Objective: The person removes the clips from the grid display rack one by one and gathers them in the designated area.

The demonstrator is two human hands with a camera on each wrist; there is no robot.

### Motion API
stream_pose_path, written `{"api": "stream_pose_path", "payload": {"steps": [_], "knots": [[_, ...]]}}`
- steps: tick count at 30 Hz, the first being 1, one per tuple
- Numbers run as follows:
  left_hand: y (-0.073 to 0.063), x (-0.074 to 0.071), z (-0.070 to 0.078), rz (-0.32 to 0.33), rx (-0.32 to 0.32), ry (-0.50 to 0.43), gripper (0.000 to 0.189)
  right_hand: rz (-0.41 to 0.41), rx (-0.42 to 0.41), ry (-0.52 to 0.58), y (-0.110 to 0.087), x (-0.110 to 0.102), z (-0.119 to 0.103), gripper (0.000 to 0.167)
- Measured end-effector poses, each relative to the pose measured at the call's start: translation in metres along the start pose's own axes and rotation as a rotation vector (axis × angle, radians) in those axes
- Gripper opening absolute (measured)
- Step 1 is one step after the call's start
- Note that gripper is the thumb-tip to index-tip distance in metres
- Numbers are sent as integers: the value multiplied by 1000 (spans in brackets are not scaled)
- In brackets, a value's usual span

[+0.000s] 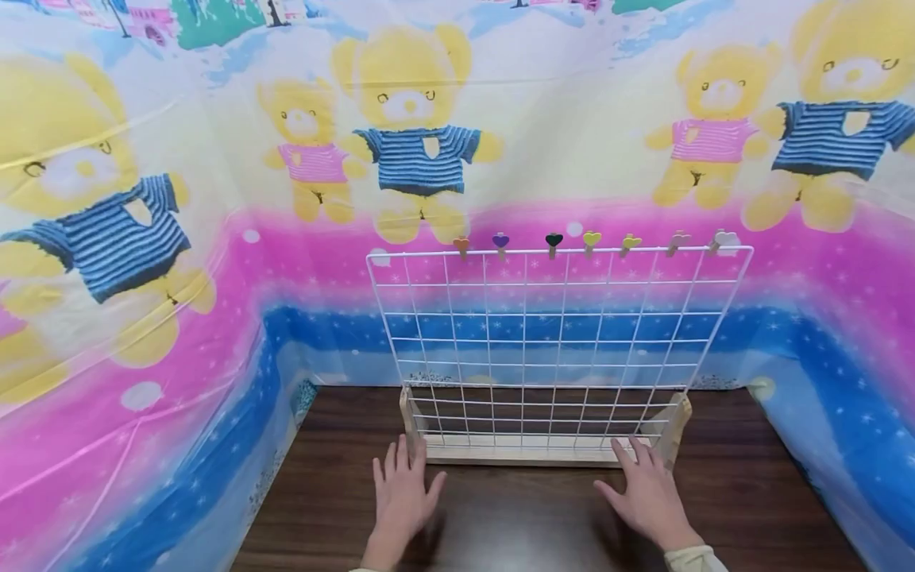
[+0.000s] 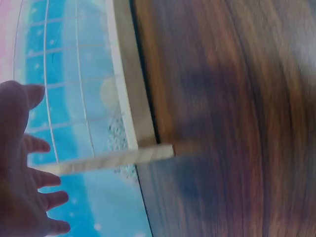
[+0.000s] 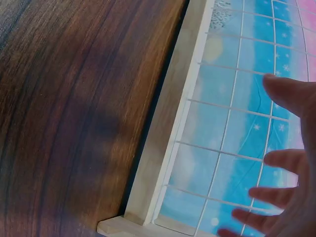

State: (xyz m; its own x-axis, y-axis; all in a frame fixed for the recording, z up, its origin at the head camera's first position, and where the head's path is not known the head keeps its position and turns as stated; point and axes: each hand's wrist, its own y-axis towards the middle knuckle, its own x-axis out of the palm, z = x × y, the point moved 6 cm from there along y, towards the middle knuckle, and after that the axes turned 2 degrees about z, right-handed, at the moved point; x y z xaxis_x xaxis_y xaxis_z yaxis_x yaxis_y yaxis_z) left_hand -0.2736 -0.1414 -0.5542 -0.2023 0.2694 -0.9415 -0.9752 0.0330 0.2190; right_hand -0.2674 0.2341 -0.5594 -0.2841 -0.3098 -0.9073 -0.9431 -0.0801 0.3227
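A white wire grid rack (image 1: 525,341) stands upright in a pale wooden base (image 1: 529,454) on the table. Several small heart-shaped clips, among them an orange one (image 1: 461,245), a dark green one (image 1: 554,241) and a white one (image 1: 725,237), sit along its top wire. Fingers spread, my left hand (image 1: 402,496) is in front of the base's left end and holds nothing. My right hand (image 1: 646,496) is likewise spread and bare before the right end. Each wrist view shows the grid behind the fingers, with the base's front board (image 3: 165,108) beside them.
Dark wood-grain table (image 1: 515,516) lies under everything. A printed cloth (image 1: 572,143) with teddy bears and pink and blue bands hangs behind the rack and along both sides, meeting the table's edges.
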Motion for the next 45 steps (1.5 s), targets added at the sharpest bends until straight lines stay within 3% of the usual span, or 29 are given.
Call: {"api": "stream_pose_path", "payload": {"steps": [7, 10, 16, 20, 29, 35, 45], "knots": [[17, -37, -28, 180, -53, -208, 54, 92, -80, 226, 8, -10, -15, 56], [28, -50, -35, 209, -46, -309, 51, 108, -101, 279, 10, -15, -21, 49], [52, -60, -41, 106, -40, -497, 51, 97, -114, 300, 19, -22, -34, 44], [65, -60, -40, 42, -29, -573, 51, 87, -140, 324, 27, -27, -43, 42], [82, -60, -31, 38, 29, -679, 43, 80, -223, 343, 51, -59, -79, 43], [87, -56, -31, 57, 46, -689, 39, 84, -303, 357, 70, -91, -106, 39], [87, -49, -34, 26, 14, -716, 39, 171, -475, 333, 94, -148, -150, 34]]}}
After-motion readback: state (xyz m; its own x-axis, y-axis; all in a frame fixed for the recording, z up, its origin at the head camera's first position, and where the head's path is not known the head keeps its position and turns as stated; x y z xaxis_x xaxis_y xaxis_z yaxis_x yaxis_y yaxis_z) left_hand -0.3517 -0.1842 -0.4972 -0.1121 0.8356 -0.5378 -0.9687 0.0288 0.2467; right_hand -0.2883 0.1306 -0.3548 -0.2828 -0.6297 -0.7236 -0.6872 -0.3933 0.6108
